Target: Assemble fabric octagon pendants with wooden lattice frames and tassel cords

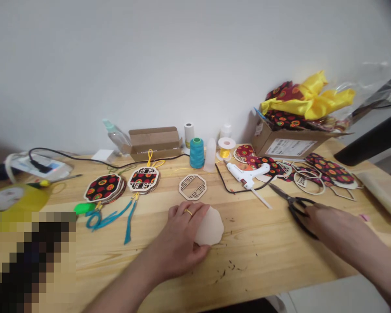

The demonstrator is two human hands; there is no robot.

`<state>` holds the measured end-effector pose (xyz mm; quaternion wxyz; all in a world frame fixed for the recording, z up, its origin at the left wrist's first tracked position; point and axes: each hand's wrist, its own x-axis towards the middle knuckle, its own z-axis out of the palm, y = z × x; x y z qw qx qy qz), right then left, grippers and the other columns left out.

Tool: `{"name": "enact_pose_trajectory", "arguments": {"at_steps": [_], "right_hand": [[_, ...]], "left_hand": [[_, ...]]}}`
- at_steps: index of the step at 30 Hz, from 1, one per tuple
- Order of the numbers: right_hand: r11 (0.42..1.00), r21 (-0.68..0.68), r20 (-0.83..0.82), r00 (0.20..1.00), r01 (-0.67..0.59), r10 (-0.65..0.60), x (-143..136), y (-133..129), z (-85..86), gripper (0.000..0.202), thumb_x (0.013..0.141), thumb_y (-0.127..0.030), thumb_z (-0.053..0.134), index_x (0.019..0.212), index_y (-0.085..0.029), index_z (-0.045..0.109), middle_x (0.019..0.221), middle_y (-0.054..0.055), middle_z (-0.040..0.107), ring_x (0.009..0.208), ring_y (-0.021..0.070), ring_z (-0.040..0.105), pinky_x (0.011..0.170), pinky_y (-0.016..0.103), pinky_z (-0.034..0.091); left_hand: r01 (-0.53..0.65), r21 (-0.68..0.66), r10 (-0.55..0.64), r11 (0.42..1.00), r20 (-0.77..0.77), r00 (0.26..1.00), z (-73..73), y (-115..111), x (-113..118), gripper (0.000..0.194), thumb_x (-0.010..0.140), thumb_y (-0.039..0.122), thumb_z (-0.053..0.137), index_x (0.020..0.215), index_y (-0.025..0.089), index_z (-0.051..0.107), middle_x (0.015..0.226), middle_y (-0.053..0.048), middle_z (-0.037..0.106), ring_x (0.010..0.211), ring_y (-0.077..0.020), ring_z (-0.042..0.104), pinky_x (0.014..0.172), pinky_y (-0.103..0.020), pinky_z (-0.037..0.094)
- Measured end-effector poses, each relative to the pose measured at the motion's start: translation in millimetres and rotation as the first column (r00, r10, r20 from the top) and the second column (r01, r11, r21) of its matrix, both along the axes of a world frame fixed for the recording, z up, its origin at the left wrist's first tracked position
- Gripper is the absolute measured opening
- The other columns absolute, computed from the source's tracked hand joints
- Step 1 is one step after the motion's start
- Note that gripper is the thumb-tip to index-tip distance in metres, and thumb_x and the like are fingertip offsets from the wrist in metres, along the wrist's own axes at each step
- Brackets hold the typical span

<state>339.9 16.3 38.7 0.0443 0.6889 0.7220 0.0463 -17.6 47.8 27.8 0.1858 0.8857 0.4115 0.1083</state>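
Note:
My left hand, with a ring on one finger, holds a pale scalloped disc low over the wooden table, its fingers over the left part and the thumb at the lower edge. My right hand is closed on the black handles of the scissors, which lie on the table with their blades pointing up and left. Just beyond my left hand lies a wooden lattice frame. A white glue gun rests between the frame and the scissors.
Patterned ornaments with blue ribbons lie at the left. Along the wall stand a teal thread spool, a spray bottle and a cardboard box of fabric. A black cable crosses the back. Dark scraps lie near the front.

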Motion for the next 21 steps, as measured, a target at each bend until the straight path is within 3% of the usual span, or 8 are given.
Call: {"name": "enact_pose_trajectory", "arguments": {"at_steps": [3, 6, 8, 10, 14, 21], "right_hand": [[0.999, -0.029, 0.116, 0.992, 0.047, -0.043, -7.8, 9.2, 13.0, 0.02, 0.08, -0.008, 0.051, 0.065, -0.016, 0.061, 0.067, 0.011, 0.067, 0.061, 0.0232, 0.065, 0.051, 0.03, 0.04], [0.986, 0.079, -0.028, 0.989, -0.145, 0.148, -44.3, 25.7, 23.7, 0.019, 0.089, -0.018, 0.046, 0.085, -0.018, 0.065, 0.084, 0.008, 0.067, 0.075, 0.0196, 0.064, 0.062, 0.028, 0.044], [0.958, 0.058, -0.075, 0.956, -0.279, 0.283, -75.7, 39.8, 27.9, 0.019, 0.089, -0.016, 0.047, 0.087, -0.018, 0.065, 0.088, 0.008, 0.066, 0.079, 0.0189, 0.061, 0.067, 0.028, 0.044], [0.937, 0.004, -0.014, 0.937, -0.348, 0.348, -103.1, 53.9, 29.8, 0.02, 0.085, -0.007, 0.048, 0.083, -0.016, 0.066, 0.089, 0.009, 0.065, 0.085, 0.0219, 0.059, 0.072, 0.031, 0.043], [0.923, -0.074, 0.07, 0.922, -0.376, 0.381, -129.8, 72.6, 25.7, 0.02, 0.08, -0.001, 0.051, 0.084, -0.013, 0.067, 0.092, 0.013, 0.064, 0.089, 0.0265, 0.056, 0.071, 0.034, 0.041], [0.903, 0.025, 0.113, 0.899, -0.429, 0.424, -130.1, 77.1, 1.4, 0.016, 0.082, -0.007, 0.054, 0.078, -0.012, 0.068, 0.085, 0.014, 0.065, 0.085, 0.0272, 0.053, 0.065, 0.035, 0.035]], "left_hand": [[0.031, 0.001, -0.031, 1.0, 0.025, 0.999, 2.2, -0.6, -0.8, 0.068, 0.071, 0.02, 0.06, 0.135, 0.016, 0.038, 0.136, -0.011, 0.048, 0.124, -0.0323, 0.035, 0.103, -0.054, 0.029], [0.013, 0.051, -0.017, 0.999, 0.075, 0.997, -0.2, 1.1, -1.9, 0.064, 0.074, 0.022, 0.061, 0.133, 0.014, 0.041, 0.135, -0.013, 0.049, 0.123, -0.033, 0.036, 0.102, -0.055, 0.031], [-0.032, 0.125, 0.015, 0.992, 0.134, 0.991, -4.2, 3.5, -2.9, 0.052, 0.078, 0.023, 0.058, 0.128, 0.013, 0.047, 0.127, -0.014, 0.055, 0.118, -0.0318, 0.04, 0.098, -0.054, 0.035], [-0.076, 0.2, 0.033, 0.977, 0.21, 0.977, -8.4, 6.2, -3.6, 0.038, 0.082, 0.022, 0.055, 0.12, 0.014, 0.054, 0.115, -0.013, 0.06, 0.11, -0.0291, 0.046, 0.094, -0.052, 0.039], [-0.119, 0.269, 0.034, 0.956, 0.301, 0.953, -12.4, 9.8, -2.7, 0.023, 0.084, 0.019, 0.053, 0.106, 0.015, 0.061, 0.102, -0.01, 0.063, 0.1, -0.0249, 0.051, 0.089, -0.046, 0.043], [-0.126, 0.273, 0.029, 0.954, 0.334, 0.942, -10.6, 7.9, 0.4, 0.022, 0.084, 0.016, 0.055, 0.104, 0.015, 0.063, 0.099, -0.009, 0.064, 0.098, -0.0234, 0.052, 0.088, -0.044, 0.044]]}}
